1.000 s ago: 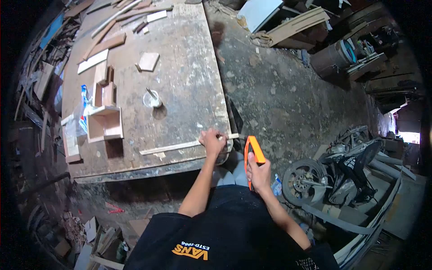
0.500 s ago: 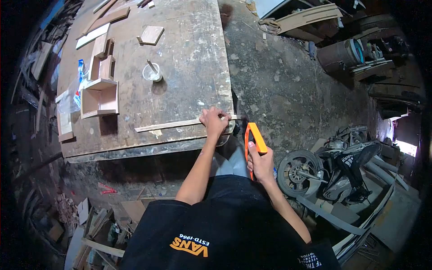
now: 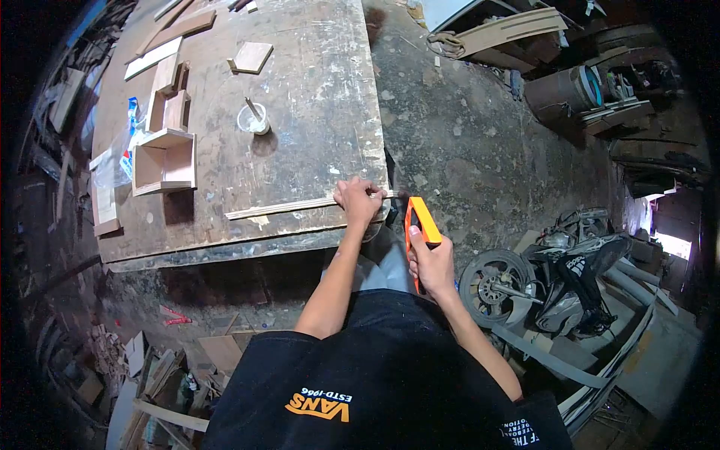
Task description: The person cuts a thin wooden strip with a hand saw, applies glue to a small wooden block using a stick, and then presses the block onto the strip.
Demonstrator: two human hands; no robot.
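Observation:
My left hand [image 3: 357,199] grips a thin wooden strip [image 3: 289,206] and presses it against the table top, close to the table's right edge. The strip's right end sticks out a little past that edge. In my right hand [image 3: 433,264] is a handsaw [image 3: 424,220] with an orange handle, held beside the strip's overhanging end. Its blade is blurred and hard to make out against the dark floor.
On the worn wooden table [image 3: 315,97] stand an open wooden box [image 3: 165,161], a plastic cup [image 3: 253,120] with a stick in it, and a wood block [image 3: 252,58]. Boards lie at its far left. A motorcycle wheel [image 3: 491,287] and scrap are on the floor at right.
My right hand and the saw have shifted slightly up and to the left. My left hand keeps its place on the strip.

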